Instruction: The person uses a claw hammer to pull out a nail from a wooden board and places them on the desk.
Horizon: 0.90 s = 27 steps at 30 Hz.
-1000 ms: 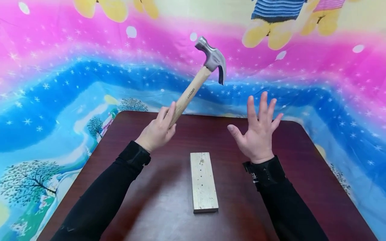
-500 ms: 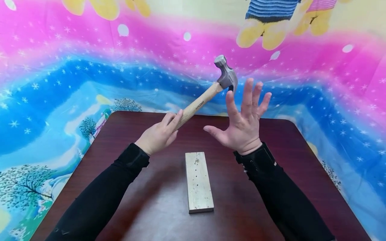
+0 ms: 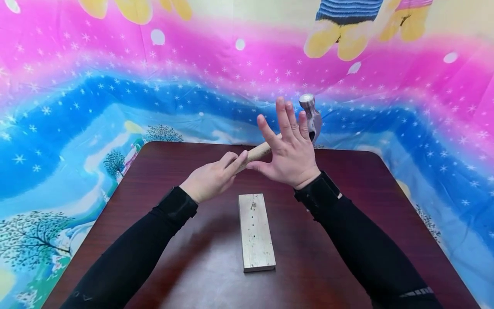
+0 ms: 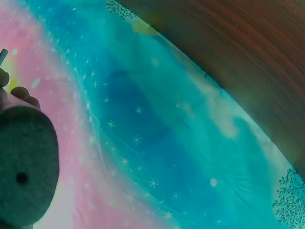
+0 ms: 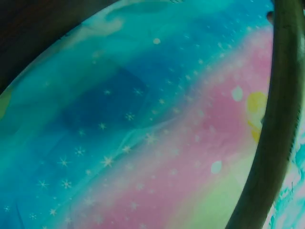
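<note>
My left hand point(image 3: 212, 178) grips the wooden handle point(image 3: 259, 151) of a claw hammer, which slants up to the right. Its steel head point(image 3: 307, 102) shows beyond my right hand point(image 3: 291, 150), whose fingers are spread and straight. That hand covers part of the handle; whether it touches the wood I cannot tell. The left wrist view has the handle's dark butt end point(image 4: 28, 162) with a small hole in it, close to the lens. Along the right edge of the right wrist view runs a long, dark, curved piece point(image 5: 283, 95), likely the handle.
A pale wooden block point(image 3: 256, 240) with small dark holes and marks lies on the dark red-brown table point(image 3: 332, 257), below the hands. Behind the table hangs a colourful printed cloth point(image 3: 200, 77).
The hammer has swung down to the right in my left hand, its head now lower. My right hand has moved left, from beside the hammer to in front of its handle.
</note>
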Each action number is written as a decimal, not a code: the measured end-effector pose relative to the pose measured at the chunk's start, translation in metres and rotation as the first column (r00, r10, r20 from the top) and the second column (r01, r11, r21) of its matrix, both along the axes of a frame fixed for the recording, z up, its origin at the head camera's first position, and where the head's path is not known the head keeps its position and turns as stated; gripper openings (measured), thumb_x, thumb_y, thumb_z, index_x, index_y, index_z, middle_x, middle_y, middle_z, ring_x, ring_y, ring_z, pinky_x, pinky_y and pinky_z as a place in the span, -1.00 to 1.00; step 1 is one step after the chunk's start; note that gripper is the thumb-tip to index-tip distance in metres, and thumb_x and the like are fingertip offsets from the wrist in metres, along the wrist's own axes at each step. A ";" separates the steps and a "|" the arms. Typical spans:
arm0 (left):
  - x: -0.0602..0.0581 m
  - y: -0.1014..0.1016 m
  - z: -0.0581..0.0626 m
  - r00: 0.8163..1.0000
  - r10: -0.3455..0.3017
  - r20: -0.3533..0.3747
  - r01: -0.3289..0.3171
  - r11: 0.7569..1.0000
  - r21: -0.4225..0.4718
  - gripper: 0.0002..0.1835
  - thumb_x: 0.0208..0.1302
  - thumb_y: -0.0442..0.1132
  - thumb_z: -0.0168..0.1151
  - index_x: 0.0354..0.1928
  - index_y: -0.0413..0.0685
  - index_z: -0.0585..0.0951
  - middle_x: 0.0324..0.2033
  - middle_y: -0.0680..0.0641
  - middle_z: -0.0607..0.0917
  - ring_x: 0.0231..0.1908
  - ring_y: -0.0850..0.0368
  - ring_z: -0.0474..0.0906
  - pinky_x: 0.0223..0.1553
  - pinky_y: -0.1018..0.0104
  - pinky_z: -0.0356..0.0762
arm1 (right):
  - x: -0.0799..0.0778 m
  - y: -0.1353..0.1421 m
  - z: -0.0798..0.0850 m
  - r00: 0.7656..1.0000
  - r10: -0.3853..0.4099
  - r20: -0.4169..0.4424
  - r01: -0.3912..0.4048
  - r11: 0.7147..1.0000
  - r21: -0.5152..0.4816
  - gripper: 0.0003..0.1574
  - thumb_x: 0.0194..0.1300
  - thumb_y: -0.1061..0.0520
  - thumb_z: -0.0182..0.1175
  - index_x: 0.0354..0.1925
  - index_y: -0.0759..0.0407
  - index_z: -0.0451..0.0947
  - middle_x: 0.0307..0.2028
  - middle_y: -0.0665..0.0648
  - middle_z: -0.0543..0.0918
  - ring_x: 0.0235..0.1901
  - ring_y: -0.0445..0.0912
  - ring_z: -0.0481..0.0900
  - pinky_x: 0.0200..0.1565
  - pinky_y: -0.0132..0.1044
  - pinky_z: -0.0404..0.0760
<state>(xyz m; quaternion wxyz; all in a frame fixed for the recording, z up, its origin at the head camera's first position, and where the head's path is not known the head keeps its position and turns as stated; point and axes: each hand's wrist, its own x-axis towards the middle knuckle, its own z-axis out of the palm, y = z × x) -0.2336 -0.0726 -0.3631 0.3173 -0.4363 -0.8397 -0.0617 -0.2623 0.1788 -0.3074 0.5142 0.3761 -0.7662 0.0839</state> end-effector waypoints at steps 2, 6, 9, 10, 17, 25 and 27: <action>0.001 0.002 0.000 1.000 0.005 -0.014 -0.006 1.000 -0.029 -0.24 0.26 -0.40 0.43 0.50 -0.24 0.41 0.04 -0.19 0.55 -0.57 0.14 0.48 -0.53 0.38 0.62 | -0.001 0.001 -0.003 0.998 -0.039 0.042 0.037 0.999 0.035 0.59 0.09 -0.73 0.24 0.71 -0.32 -0.45 0.70 -0.07 -0.51 0.70 -0.19 -0.54 0.69 -0.13 -0.46; 0.002 0.005 0.000 0.999 0.008 -0.035 -0.011 0.997 -0.083 -0.25 0.29 -0.37 0.42 0.51 -0.22 0.41 0.02 -0.17 0.56 -0.56 0.16 0.47 -0.52 0.40 0.61 | 0.000 0.004 -0.009 0.983 -0.132 0.127 0.118 0.986 0.115 0.59 0.08 -0.74 0.24 0.72 -0.26 -0.37 0.72 0.08 -0.41 0.69 -0.13 -0.57 0.69 -0.09 -0.47; 0.003 0.006 -0.001 0.999 -0.003 -0.035 -0.001 0.995 -0.096 -0.25 0.29 -0.38 0.42 0.51 -0.21 0.41 0.00 -0.15 0.56 -0.56 0.17 0.46 -0.52 0.41 0.59 | 0.003 0.004 -0.010 0.955 -0.194 0.224 0.149 0.968 0.202 0.56 0.06 -0.73 0.27 0.73 -0.20 -0.21 0.73 0.24 -0.24 0.72 0.02 -0.45 0.67 -0.03 -0.54; 0.003 0.006 -0.001 0.999 -0.007 -0.034 0.003 0.996 -0.094 -0.25 0.28 -0.38 0.42 0.51 -0.20 0.41 0.00 -0.15 0.57 -0.56 0.17 0.45 -0.53 0.40 0.58 | 0.004 0.004 -0.009 0.942 -0.218 0.254 0.159 0.959 0.233 0.56 0.04 -0.73 0.28 0.73 -0.20 -0.16 0.72 0.28 -0.17 0.73 0.06 -0.33 0.67 0.01 -0.55; 0.003 0.006 -0.002 0.999 -0.034 -0.036 0.029 0.994 -0.108 -0.27 0.28 -0.41 0.42 0.49 -0.19 0.43 -0.04 -0.14 0.58 -0.57 0.18 0.46 -0.55 0.41 0.57 | 0.007 0.001 0.005 0.815 -0.417 0.402 0.202 0.855 0.478 0.55 -0.01 -0.76 0.31 0.72 -0.35 -0.15 0.58 0.40 0.26 0.54 0.16 0.38 0.65 0.29 -0.12; 0.001 0.008 -0.004 0.997 -0.037 -0.073 0.022 0.982 -0.190 -0.28 0.25 -0.50 0.43 0.45 -0.07 0.48 -0.01 -0.10 0.57 -0.52 0.16 0.45 -0.63 0.37 0.46 | 0.003 -0.005 0.010 0.637 -0.531 0.559 0.121 0.785 0.608 0.19 0.17 -0.38 0.44 0.65 -0.33 0.17 -0.35 0.18 0.77 -0.35 0.09 0.75 -0.40 0.05 0.70; 0.001 0.007 -0.005 0.996 -0.036 -0.083 0.019 0.979 -0.202 -0.29 0.25 -0.49 0.44 0.44 -0.05 0.49 -0.03 -0.09 0.57 -0.52 0.16 0.45 -0.64 0.35 0.47 | 0.002 -0.007 0.009 0.597 -0.546 0.587 0.089 0.773 0.629 0.02 0.27 -0.23 0.42 0.60 -0.35 0.26 -0.52 0.13 0.65 -0.49 0.06 0.64 -0.46 0.05 0.68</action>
